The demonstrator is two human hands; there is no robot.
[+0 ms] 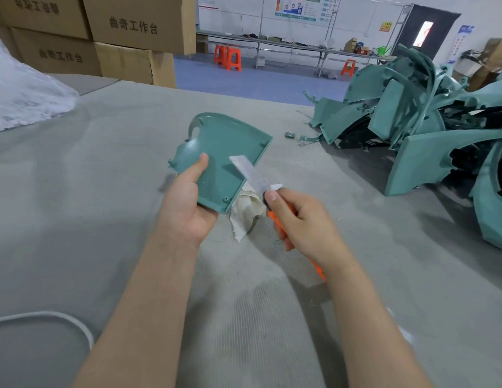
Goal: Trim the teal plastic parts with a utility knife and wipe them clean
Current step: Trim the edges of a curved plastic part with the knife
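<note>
Grey felt tabletop (90, 205) all around us, boxes (132, 26) stacked at 11 o'clock, orange stools (230, 58) beyond at 12. Dead centre, our left hand (185, 211) holds up the teal part (224, 147), thumb (201, 168) pressed on its inner face, the rest of that grip hidden behind it. Just at its 4 o'clock, our right hand (306, 222) has its fingers (297, 204) curled tight round the orange handle of the knife (251, 173), and the blade lies against the part's right edge. A cream cloth (248, 212) shows just below the part, between the hands; held or lying, we cannot tell. Over at 2 o'clock a big pile (412, 121) of teal parts sits on the tabletop. White bag (23, 96) at 10, white cable (65, 317) at 7.
</note>
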